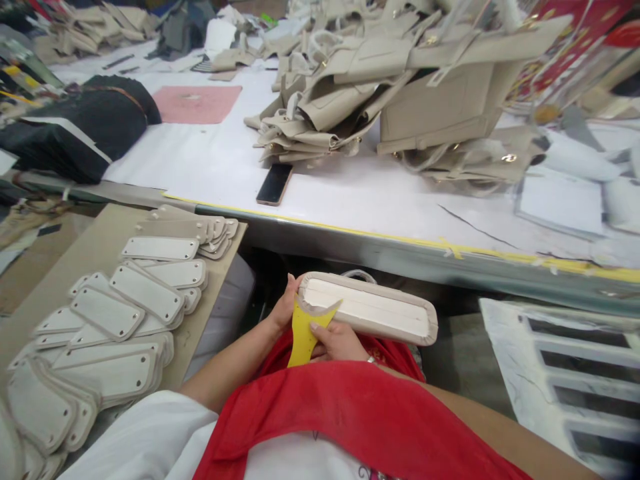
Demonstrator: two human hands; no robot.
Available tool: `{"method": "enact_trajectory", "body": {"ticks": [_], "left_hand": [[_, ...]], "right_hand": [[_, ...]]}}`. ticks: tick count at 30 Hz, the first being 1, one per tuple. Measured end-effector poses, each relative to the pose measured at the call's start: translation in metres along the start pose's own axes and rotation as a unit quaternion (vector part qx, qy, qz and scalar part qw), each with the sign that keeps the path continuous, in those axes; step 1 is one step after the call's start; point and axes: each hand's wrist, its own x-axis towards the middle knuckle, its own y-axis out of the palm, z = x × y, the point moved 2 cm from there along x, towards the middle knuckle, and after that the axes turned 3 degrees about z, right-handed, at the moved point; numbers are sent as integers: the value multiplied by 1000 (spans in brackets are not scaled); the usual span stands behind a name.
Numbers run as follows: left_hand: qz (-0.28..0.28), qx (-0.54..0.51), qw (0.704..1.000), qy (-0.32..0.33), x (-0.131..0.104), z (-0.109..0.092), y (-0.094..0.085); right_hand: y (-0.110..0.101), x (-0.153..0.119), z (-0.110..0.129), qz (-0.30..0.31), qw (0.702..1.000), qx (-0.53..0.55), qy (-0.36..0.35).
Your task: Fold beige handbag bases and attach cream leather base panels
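White-topped table (pixel 215 167) across upper frame, yellow tape (pixel 325 229) along its near edge. Phone (pixel 275 184), dark screen up, upper centre, near that edge. Heap of beige bags (pixel 340 100) behind it, running toward upper right. Pink sheet (pixel 200 105), flat, upper left; black bundle (pixel 80 133) just beside it, far left. Loose beige pieces (pixel 100 27), top left, blurred. Tan board (pixel 90 257) at left, below table edge, bearing overlapping pale panels (pixel 150 291), rounded corners, dark dots near corners. White slatted rack (pixel 525 363), lower right.
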Motion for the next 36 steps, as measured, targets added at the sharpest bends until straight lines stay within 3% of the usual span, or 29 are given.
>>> {"method": "enact_trajectory", "body": {"ticks": [6, 10, 15, 20, 22, 23, 26, 28, 31, 36], "left_hand": [[8, 15, 1000, 18, 1, 0, 2], [-25, 87, 995, 32, 5, -3, 3], [-63, 257, 961, 85, 8, -11, 7], [-84, 346, 932, 67, 6, -17, 5], [-78, 456, 886, 37, 5, -24, 5], [-78, 536, 840, 28, 4, -29, 6], [-73, 761, 640, 73, 6, -43, 19], [-48, 824, 549, 130, 9, -45, 31], [-10, 850, 501, 166, 16, -38, 44], [-32, 852, 480, 204, 25, -31, 49]], "right_hand": [[0, -1, 1, -14, 1000, -25, -4], [-4, 3, 1, -9, 1000, 8, -24], [-8, 2, 3, -33, 998, 16, -49], [-3, -11, 3, -70, 997, -5, -31], [2, -14, 3, -90, 995, -20, -22], [4, -15, 3, -99, 995, -24, -18], [11, -14, 3, -116, 993, -23, -17], [11, -13, 4, -124, 992, -28, -16], [5, -12, 6, -145, 989, -32, -10], [-3, -11, 11, -141, 990, -10, -9]]}}
